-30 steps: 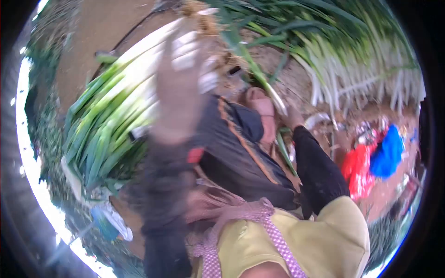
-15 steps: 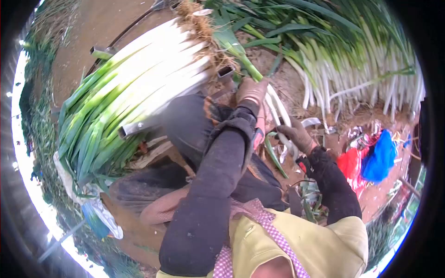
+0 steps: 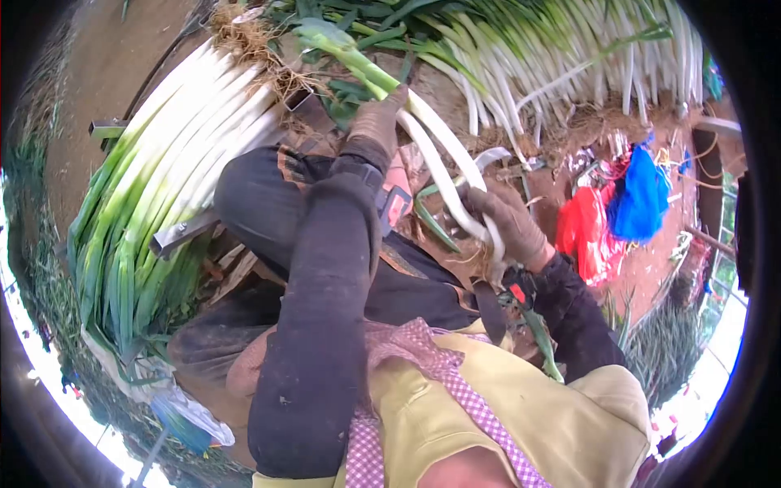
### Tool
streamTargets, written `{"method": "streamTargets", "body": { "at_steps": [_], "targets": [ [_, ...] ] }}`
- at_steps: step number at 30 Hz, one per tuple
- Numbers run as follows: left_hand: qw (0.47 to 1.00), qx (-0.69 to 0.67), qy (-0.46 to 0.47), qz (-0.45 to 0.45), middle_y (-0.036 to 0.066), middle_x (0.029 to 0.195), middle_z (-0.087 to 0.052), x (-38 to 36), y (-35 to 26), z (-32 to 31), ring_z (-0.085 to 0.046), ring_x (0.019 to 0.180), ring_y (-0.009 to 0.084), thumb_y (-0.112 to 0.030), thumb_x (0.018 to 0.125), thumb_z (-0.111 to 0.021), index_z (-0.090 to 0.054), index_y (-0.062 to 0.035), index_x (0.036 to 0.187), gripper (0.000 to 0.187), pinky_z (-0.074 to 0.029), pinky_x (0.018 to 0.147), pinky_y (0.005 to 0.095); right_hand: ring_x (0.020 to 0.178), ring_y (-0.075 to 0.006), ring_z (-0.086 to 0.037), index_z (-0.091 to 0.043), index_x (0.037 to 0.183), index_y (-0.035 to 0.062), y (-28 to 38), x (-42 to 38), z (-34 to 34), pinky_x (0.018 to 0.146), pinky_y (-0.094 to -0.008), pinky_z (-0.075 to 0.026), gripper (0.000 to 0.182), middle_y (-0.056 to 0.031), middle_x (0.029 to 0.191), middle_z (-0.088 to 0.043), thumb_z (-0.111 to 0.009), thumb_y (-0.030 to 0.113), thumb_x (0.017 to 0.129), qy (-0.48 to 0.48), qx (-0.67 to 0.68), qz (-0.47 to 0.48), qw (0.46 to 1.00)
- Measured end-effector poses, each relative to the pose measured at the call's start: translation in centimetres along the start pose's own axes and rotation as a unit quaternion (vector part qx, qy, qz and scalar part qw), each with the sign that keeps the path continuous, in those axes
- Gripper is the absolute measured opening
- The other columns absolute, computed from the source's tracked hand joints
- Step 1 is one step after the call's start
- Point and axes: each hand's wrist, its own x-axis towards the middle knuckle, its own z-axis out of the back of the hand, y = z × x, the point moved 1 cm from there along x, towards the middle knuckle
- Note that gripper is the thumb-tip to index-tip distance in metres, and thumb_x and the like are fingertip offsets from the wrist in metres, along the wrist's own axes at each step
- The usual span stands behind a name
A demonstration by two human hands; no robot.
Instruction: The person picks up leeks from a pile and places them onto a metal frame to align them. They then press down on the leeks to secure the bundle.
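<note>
My left hand (image 3: 376, 122), in a brown glove, is closed round the green upper stems of two long green onions (image 3: 446, 154). Their white shanks run down to the right, with the roots near my lap. My right hand (image 3: 506, 221), also gloved, is wrapped round the lower white part just above the roots. To the left, a big bundle of green onions (image 3: 183, 134) lies in a metal frame (image 3: 185, 232), roots at the top and leaves hanging down. Beyond my hands, a long row of green onions (image 3: 569, 69) lies on the ground.
A red plastic bag (image 3: 584, 232) and a blue plastic bag (image 3: 637, 199) lie on the soil at the right. Whitish plastic sheeting (image 3: 191, 407) is at the lower left. My bent legs (image 3: 260, 203) are between the bundle and my hands. Loose leaves lie beside my right forearm.
The view has shifted, so the surroundings sit further left and up. The two onions are spread more plainly between my hands, and my right hand now grips them nearer the roots.
</note>
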Motion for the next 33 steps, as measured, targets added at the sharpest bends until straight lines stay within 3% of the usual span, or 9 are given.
{"method": "streamTargets", "body": {
  "at_steps": [3,8,11,14,20,24,28,31,33],
  "targets": [
    [0.997,0.064,-0.031,0.006,0.016,0.102,-0.071,1.3,1.3,0.6,-0.068,0.085,0.0222,-0.042,0.09,-0.076,-0.066,0.0089,0.113,0.057,-0.055,0.076,0.0355,0.084,-0.0158,-0.063,-0.068,0.114,-0.0024,0.5,2.0,1.1,0.078,-0.0303,-0.049,0.039,-0.0044,0.091,-0.068,-0.054,0.032,0.104,-0.041,-0.038,0.017,0.998],
    [0.998,0.012,-0.056,0.016,0.013,0.092,-0.072,-2.5,-0.7,-2.0,-0.071,0.074,0.0221,-0.014,0.092,-0.073,-0.068,0.0028,0.103,0.021,-0.059,0.065,0.0339,0.084,-0.0171,-0.065,-0.063,0.121,-0.0048,1.7,4.8,-0.1,0.081,-0.0291,-0.053,0.043,-0.0061,0.092,-0.068,-0.062,0.032,0.097,-0.001,-0.093,0.071,0.993],
    [0.989,0.134,-0.049,-0.027,0.012,0.092,-0.071,-2.0,-0.1,-1.9,-0.068,0.073,0.0196,-0.02,0.088,-0.079,-0.067,0.0041,0.105,0.032,-0.057,0.066,0.0315,0.086,-0.0133,-0.063,-0.051,0.132,-0.0019,4.0,3.7,-2.8,0.075,-0.0286,-0.059,0.059,-0.0072,0.1,-0.062,-0.076,0.025,0.087,0.061,-0.001,-0.03,0.998],
    [0.977,0.192,-0.092,0.011,0.011,0.091,-0.071,-6.5,-3.8,-4.2,-0.067,0.072,0.0181,-0.022,0.087,-0.08,-0.067,0.0034,0.104,0.033,-0.056,0.063,0.0322,0.071,-0.0101,-0.062,-0.054,0.122,-0.0013,5.5,2.4,-4.2,0.062,-0.0247,-0.052,0.044,-0.0031,0.089,-0.062,-0.069,0.017,0.086,0.034,-0.032,-0.033,0.998],
    [0.964,-0.24,0.045,-0.109,0.01,0.086,-0.069,-0.8,-2.5,-2.5,-0.07,0.072,0.0223,-0.01,0.085,-0.077,-0.065,0.0016,0.104,0.025,-0.057,0.059,0.0325,0.059,-0.0121,-0.055,-0.051,0.135,-0.0024,4.3,-4.1,-4.1,0.053,-0.025,-0.044,0.062,-0.0025,0.08,-0.057,-0.065,0.01,0.076,0.007,0.068,-0.13,0.989],
    [0.951,-0.25,0.075,-0.165,0.016,0.108,-0.066,-5.9,-8.2,-4.1,-0.072,0.088,0.027,-0.005,0.087,-0.074,-0.049,0.0012,0.124,0.045,-0.066,0.07,0.0389,0.054,-0.0129,-0.054,-0.04,0.142,-0.005,2.4,-5.9,-2.7,0.049,-0.0256,-0.045,0.072,-0.0047,0.075,-0.057,-0.063,0.006,0.074,0.02,0.06,-0.109,0.992],
    [0.893,-0.286,0.049,-0.343,0.012,0.093,-0.066,-13.4,-15.3,-4.3,-0.071,0.076,0.0227,0.001,0.086,-0.069,-0.057,-0.0019,0.11,0.027,-0.061,0.057,0.0348,0.068,-0.0115,-0.058,-0.041,0.142,-0.0029,2.9,-2.3,-2.9,0.06,-0.0259,-0.05,0.066,-0.0047,0.09,-0.06,-0.066,0.004,0.082,-0.053,-0.09,0.005,0.995],
    [0.789,-0.024,0.027,-0.613,0.012,0.105,-0.067,-22.2,-23.7,3.2,-0.069,0.09,0.0248,-0.01,0.09,-0.069,-0.059,-0.0021,0.113,0.026,-0.06,0.074,0.0387,0.113,-0.0198,-0.057,-0.045,0.143,-0.003,9.1,3.5,-7.6,0.096,-0.0326,-0.048,0.061,-0.0118,0.129,-0.056,-0.071,0.009,0.089,-0.057,-0.201,0.236,0.949],
    [0.757,0.03,-0.068,-0.649,0.013,0.118,-0.065,-27.8,-27.3,7.7,-0.064,0.106,0.0268,-0.025,0.096,-0.066,-0.053,-0.0015,0.129,0.043,-0.055,0.091,0.0401,0.113,-0.0207,-0.067,-0.054,0.137,0.0002,13.8,6.8,-12.6,0.094,-0.0328,-0.053,0.052,-0.0169,0.124,-0.067,-0.073,0.009,0.09,-0.099,-0.285,0.396,0.867]
  ]
}}
